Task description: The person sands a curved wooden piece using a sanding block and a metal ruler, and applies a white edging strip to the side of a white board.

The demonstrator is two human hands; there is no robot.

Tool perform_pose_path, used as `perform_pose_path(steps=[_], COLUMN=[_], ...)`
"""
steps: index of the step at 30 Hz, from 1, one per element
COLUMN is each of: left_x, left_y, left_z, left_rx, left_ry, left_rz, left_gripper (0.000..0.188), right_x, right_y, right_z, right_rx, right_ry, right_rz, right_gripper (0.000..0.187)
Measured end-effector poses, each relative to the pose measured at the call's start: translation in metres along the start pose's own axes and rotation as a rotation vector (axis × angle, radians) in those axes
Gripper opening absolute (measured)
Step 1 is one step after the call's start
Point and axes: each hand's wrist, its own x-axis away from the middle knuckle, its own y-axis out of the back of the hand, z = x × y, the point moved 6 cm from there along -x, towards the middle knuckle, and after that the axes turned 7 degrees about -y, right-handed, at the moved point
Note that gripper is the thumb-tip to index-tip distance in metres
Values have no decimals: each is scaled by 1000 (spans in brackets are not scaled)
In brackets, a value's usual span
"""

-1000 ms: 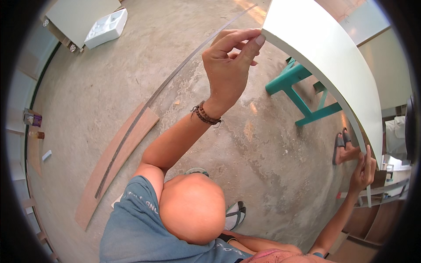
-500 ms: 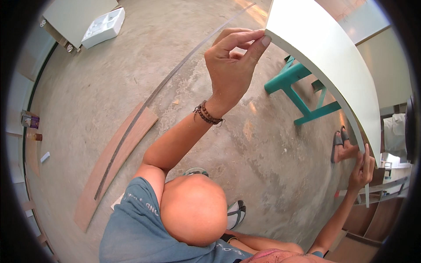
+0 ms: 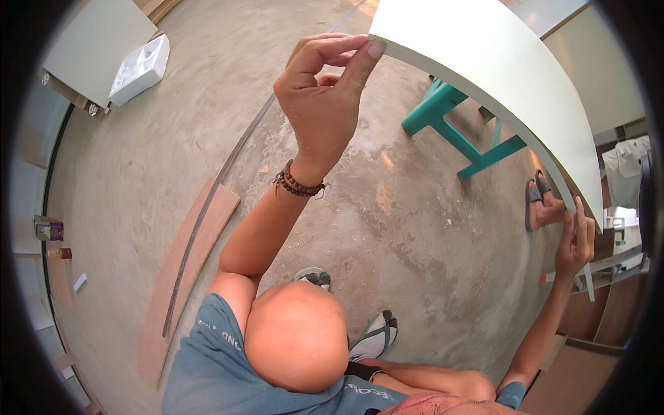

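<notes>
A white board [image 3: 484,76] on a green plastic stool [image 3: 449,131] fills the upper right. A thin pale edging strip [image 3: 477,103] runs along its near edge, and its loose end hangs past the right corner. My left hand [image 3: 321,97], with a beaded bracelet at the wrist, pinches the strip at the board's left corner between thumb and fingers. At the other end of that edge my right hand [image 3: 575,242] has its fingers closed round the strip, with the forefinger stretched up along the board. What lies within the right fingers is partly hidden.
A long brown plank [image 3: 225,204] lies on the concrete floor at left, with a narrow grey strip [image 3: 190,249] across it. A white foam tray [image 3: 142,69] is at the far left. Another person's sandalled feet [image 3: 536,207] are beyond the board.
The view has shifted, so the board and both hands sit higher, my left hand also further left. Both hands keep their places on the board's edge.
</notes>
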Motion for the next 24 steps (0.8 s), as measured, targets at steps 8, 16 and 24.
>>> perform_pose_path(steps=[8, 16, 24], left_x=[-1, 3, 12], left_y=[0, 2, 2], left_z=[1, -1, 3], left_rx=[-23, -53, 3], left_ry=[-33, 1, -3], left_rz=[21, -9, -22], left_gripper=[16, 18, 22], right_x=[-3, -1, -1], right_y=[-1, -2, -3], right_z=[0, -5, -9], right_rx=[16, -6, 12], right_ry=[-4, -5, -33], right_rz=[4, 9, 36], right_gripper=[35, 37, 38])
